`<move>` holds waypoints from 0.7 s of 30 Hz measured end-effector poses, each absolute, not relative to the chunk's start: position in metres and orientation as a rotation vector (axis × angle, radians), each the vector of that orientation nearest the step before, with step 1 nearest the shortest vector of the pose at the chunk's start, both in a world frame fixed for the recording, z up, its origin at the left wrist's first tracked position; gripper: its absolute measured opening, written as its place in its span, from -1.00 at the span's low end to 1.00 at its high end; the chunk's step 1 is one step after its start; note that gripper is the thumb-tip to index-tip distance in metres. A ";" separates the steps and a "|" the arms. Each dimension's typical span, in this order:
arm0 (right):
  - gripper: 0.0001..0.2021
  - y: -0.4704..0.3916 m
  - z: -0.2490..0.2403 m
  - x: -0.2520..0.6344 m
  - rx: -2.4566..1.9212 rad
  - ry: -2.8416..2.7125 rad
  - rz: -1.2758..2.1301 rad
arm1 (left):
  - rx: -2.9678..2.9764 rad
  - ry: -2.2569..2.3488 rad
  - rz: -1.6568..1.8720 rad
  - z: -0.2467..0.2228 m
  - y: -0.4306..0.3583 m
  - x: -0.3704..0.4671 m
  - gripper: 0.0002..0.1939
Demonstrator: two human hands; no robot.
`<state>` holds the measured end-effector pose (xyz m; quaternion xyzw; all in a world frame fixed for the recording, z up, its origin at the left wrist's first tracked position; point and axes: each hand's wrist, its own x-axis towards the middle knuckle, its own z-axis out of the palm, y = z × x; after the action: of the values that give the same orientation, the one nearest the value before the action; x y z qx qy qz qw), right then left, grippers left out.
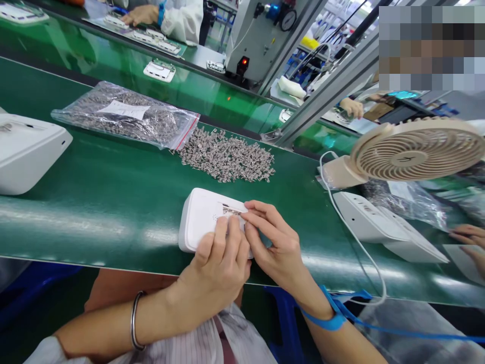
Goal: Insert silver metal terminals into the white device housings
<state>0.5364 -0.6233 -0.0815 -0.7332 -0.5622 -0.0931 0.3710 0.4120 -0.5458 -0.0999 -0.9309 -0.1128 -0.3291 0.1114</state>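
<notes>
A white plastic housing (pixel 200 215) lies on the green belt in front of me, with a recess in its top holding small metal parts. My left hand (pixel 223 258) rests over the housing, fingers bent together at the recess; what they hold, if anything, is hidden. My right hand (pixel 271 235), a blue strap on its wrist, has its fingertips pressed together at the housing's right end, on something too small to make out. Just beyond the housing lies a pile of small metal clips (pixel 227 155). Left of the pile is a clear bag (pixel 125 114) full of similar clips.
A beige fan (pixel 413 151) stands at the right, its white cable looping over the belt edge. White housings (pixel 386 222) sit beneath it, another (pixel 30 151) at the far left. A metal post (pixel 326 76) rises behind. Other people's hands show across the line and at the right edge.
</notes>
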 end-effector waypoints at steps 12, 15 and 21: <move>-0.90 -0.613 -0.076 0.544 -1.915 -1.282 -0.141 | -2.721 -0.334 -0.828 -0.096 -0.551 0.407 -0.56; -0.94 -0.616 -0.082 0.549 -1.911 -1.140 -0.208 | -2.703 -0.341 -0.724 -0.087 -0.549 0.401 -0.55; -0.87 -0.670 -0.094 0.607 -2.100 -0.807 -0.846 | -2.728 -0.759 -0.548 -0.067 -0.468 0.375 -0.55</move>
<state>0.6074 -0.6697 -0.0935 -0.8149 -0.3133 -0.3283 0.3605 0.3746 -0.4676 -0.0669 -0.9380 -0.2609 -0.1885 0.1284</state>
